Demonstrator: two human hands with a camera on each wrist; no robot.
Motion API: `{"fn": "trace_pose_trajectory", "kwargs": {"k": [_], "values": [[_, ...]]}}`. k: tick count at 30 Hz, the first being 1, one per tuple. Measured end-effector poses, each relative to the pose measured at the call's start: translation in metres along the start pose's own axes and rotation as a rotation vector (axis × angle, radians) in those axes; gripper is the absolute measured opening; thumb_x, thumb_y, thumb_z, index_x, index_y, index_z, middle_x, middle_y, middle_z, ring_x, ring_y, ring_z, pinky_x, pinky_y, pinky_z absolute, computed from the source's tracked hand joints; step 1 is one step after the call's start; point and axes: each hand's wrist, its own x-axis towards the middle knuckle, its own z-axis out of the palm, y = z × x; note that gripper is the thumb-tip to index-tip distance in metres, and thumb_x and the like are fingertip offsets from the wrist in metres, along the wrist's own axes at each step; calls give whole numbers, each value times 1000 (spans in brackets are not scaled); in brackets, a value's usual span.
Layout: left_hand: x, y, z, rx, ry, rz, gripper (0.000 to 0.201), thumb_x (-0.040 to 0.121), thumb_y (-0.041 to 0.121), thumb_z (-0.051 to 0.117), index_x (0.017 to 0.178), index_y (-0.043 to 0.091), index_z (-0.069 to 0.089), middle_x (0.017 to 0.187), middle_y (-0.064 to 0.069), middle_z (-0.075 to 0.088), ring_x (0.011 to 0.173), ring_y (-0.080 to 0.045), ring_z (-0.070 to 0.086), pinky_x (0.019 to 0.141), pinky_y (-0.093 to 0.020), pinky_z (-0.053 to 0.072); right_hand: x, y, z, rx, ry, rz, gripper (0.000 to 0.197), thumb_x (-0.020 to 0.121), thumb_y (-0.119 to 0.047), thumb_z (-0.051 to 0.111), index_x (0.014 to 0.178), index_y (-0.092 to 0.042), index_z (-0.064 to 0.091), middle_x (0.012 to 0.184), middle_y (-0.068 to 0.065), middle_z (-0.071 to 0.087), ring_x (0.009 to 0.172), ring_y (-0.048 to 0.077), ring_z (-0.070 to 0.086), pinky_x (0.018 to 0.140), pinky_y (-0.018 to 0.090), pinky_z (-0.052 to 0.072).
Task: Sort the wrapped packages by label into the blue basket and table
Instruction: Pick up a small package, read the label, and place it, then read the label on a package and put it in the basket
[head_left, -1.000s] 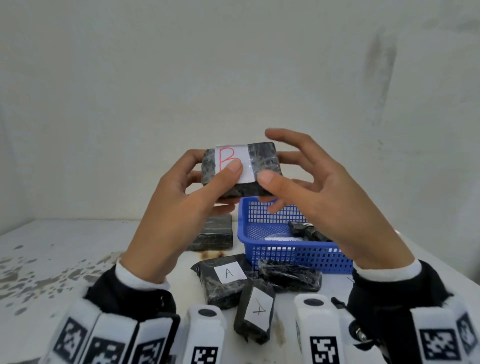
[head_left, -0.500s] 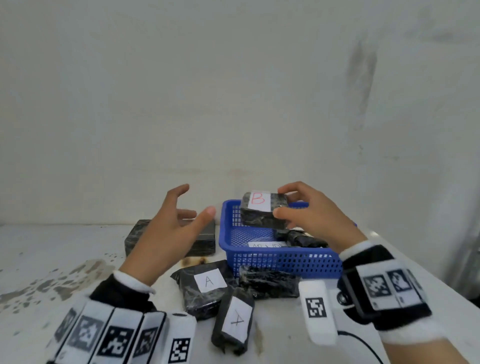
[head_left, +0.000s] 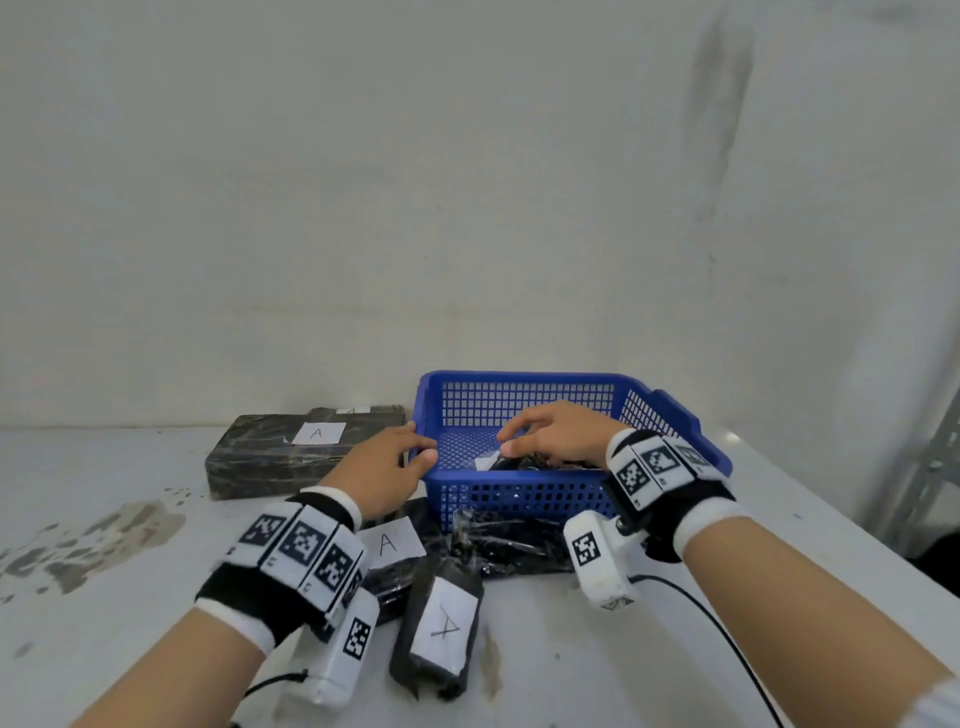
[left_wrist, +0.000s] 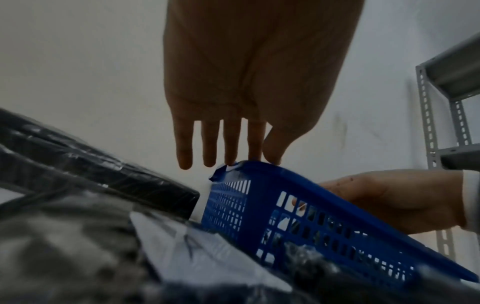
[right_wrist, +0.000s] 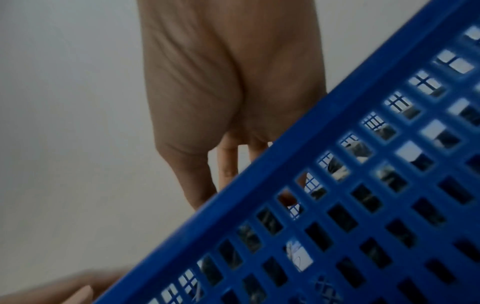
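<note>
The blue basket (head_left: 519, 375) stands at the back of the white table (head_left: 104, 519). My right hand (head_left: 511, 441) reaches down inside it, fingers loosely bent just over the black wrapped packages (head_left: 545, 462) lying there, one showing a white label corner. Nothing shows pinched between its fingers. The right wrist view shows those fingers (right_wrist: 228, 164) running down behind the basket wall (right_wrist: 337, 185). My left hand (head_left: 415, 447) is open, its straight fingertips (left_wrist: 255, 156) touching the basket's left rim (left_wrist: 285, 172). Three packages labelled A lie on the table: a big one (head_left: 306, 452), one (head_left: 389, 545) under my left wrist, one (head_left: 441, 634) in front.
A black package in clear wrap (head_left: 509, 540) with no label showing lies against the basket's front wall. A grey metal shelf (head_left: 935, 467) stands at the right past the table edge. A black cable (head_left: 717, 623) runs from my right wrist. Stains mark the table's left side.
My right hand came down from above the basket into it, and the B package no longer shows in its fingers. My left hand moved forward onto the basket's left rim.
</note>
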Motion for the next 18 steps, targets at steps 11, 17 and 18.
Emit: {"fn": "trace_pose_trajectory", "kwargs": {"k": [11, 17, 18], "values": [[1, -3, 8, -38, 48, 9, 34, 102, 34, 43, 133, 26, 55, 159, 6, 27, 135, -18, 43, 108, -30, 33, 5, -7, 4, -210, -110, -7, 21, 96, -31, 64, 116, -28, 66, 67, -14, 53, 57, 1, 46, 59, 19, 35], [0, -6, 10, -50, 54, 19, 33, 102, 34, 42, 132, 26, 56, 159, 6, 28, 136, -17, 43, 106, -30, 33, 5, -20, -5, -415, -186, -10, 26, 100, -27, 57, 123, -25, 69, 63, -22, 58, 61, -6, 53, 68, 16, 36], [1, -6, 11, -49, 54, 19, 33, 102, 35, 42, 132, 26, 56, 159, 6, 28, 136, -17, 43, 107, -30, 33, 4, -20, -5, -438, -207, -2, 28, 101, -28, 56, 126, -26, 68, 77, -21, 59, 71, -3, 53, 75, 17, 37]]}}
